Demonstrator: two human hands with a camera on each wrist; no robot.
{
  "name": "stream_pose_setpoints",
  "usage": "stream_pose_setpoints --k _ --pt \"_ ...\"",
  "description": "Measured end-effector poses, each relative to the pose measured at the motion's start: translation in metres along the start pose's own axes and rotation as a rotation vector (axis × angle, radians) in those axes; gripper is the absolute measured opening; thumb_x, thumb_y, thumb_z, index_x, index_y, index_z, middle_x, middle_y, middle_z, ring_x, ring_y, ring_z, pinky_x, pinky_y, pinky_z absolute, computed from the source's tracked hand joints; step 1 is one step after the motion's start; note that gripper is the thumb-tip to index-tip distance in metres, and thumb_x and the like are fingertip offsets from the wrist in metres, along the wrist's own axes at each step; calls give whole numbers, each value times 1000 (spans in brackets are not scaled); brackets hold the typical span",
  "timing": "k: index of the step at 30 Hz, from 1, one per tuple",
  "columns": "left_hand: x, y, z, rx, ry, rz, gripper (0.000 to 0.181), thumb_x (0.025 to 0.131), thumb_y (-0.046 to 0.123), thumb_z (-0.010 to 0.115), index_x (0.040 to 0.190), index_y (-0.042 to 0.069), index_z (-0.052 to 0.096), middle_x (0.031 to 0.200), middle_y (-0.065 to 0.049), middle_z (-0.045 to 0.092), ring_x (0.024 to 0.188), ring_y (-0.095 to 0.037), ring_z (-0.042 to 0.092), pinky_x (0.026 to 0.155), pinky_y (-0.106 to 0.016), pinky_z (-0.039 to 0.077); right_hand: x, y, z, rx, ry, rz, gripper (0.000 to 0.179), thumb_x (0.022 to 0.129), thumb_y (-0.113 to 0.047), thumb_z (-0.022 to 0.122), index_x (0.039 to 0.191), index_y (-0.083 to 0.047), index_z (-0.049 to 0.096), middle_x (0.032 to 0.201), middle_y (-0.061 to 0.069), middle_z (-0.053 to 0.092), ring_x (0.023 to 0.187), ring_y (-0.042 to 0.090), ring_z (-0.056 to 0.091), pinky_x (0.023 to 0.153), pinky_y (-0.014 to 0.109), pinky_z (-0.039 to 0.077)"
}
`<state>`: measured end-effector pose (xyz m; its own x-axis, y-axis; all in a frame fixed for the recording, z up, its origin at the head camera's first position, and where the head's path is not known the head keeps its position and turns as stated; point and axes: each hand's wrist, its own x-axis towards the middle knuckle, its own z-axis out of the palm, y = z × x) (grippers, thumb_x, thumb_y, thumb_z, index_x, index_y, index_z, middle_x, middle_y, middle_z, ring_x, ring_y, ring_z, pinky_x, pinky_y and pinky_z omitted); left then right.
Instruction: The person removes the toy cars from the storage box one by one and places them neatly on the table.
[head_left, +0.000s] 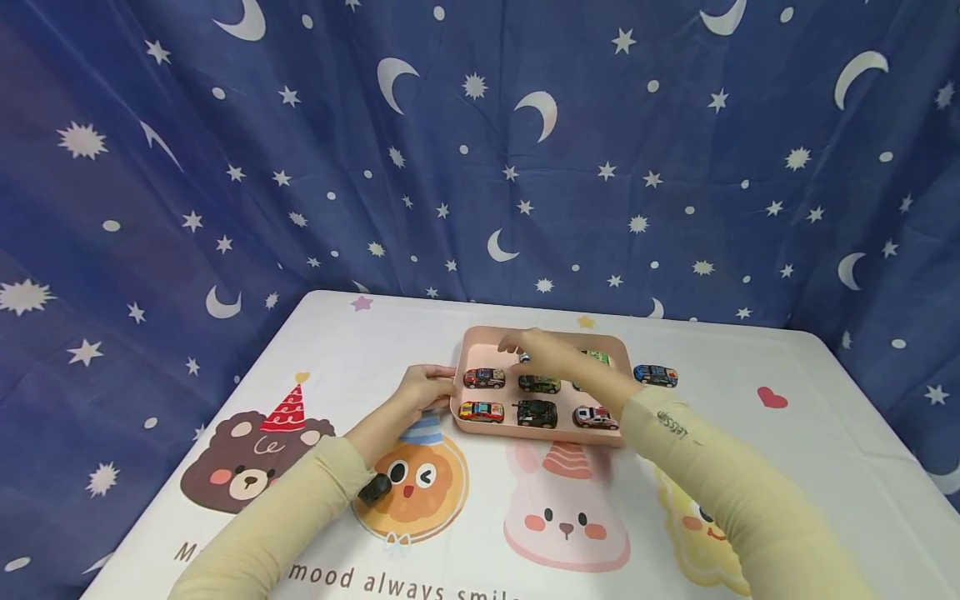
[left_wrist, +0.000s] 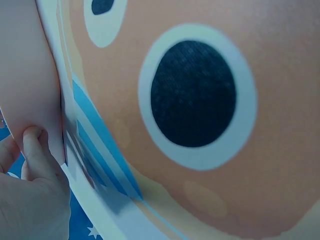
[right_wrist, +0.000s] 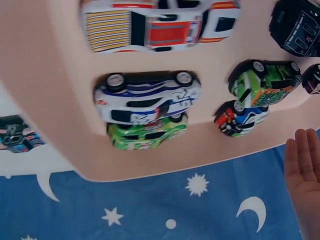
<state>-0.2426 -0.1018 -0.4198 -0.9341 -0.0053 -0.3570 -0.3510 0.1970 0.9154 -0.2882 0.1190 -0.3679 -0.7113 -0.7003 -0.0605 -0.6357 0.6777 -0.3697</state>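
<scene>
At the left end of a pink tray (head_left: 506, 431), my left hand (head_left: 427, 386) grips the rim; in the left wrist view its thumb (left_wrist: 34, 142) lies against the tray's wall. My right hand (head_left: 543, 350) hovers over the tray's back part with nothing held. Its fingers look straight in the right wrist view. Several toy cars stand in rows inside, among them a red-and-yellow car (head_left: 481, 411), a black car with a barrel-like part (head_left: 536, 413) and a white police-style car (head_left: 596, 417). A white-and-blue car (right_wrist: 147, 97) is seen near a green car (right_wrist: 147, 132). My right arm partly hides others.
Outside the tray, to its right, a blue toy car (head_left: 655, 375) stands on the white printed tablecloth (head_left: 750, 450). Behind the table hangs a blue curtain (head_left: 465, 208) with moons and stars. A small black device (head_left: 374, 489) sits at my left wrist.
</scene>
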Motion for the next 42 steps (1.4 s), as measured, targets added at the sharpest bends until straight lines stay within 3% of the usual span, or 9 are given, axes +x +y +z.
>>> stream_pose_setpoints --k 9,14,21,28,37,42 --pt "2 -3 7 2 -12 -5 38 80 -5 64 117 0 63 111 -20 66 70 -10 63 65 -22 58 12 1 11 22 -51 57 35 87 -11 67 119 2 59 119 17 62 109 32 59 94 38 52" --pt "3 -2 6 -12 -30 29 35 77 -6 65 112 -1 65 102 -18 69 74 -15 67 67 -26 59 17 0 15 6 -54 26 36 85 -12 69 116 2 60 116 19 63 106 33 60 92 37 52" --pt "1 5 4 -6 -8 12 39 82 -4 62 120 -4 60 114 -24 64 69 -8 63 65 -21 58 24 -1 17 7 -49 24 34 82 -12 72 112 2 63 110 19 65 102 32 62 89 37 54" --pt "-1 4 -1 -14 -4 -6 41 82 -4 63 123 -2 59 117 -24 63 65 -5 61 60 -18 56 32 -6 23 -43 -60 8 32 81 -16 74 106 2 65 99 14 68 89 23 62 82 32 54" --pt "2 5 -1 4 -9 -13 40 82 -2 63 122 -3 60 115 -23 64 61 -4 60 58 -16 55 38 -11 35 -75 -17 141 33 77 -19 78 101 0 66 87 9 65 74 14 51 72 28 50" --pt "1 3 0 11 -7 -23 41 82 -3 63 122 -2 59 116 -23 63 60 -4 59 57 -16 55 40 -15 39 -101 -14 161 26 79 -16 76 97 -1 66 85 9 66 71 15 52 69 28 50"
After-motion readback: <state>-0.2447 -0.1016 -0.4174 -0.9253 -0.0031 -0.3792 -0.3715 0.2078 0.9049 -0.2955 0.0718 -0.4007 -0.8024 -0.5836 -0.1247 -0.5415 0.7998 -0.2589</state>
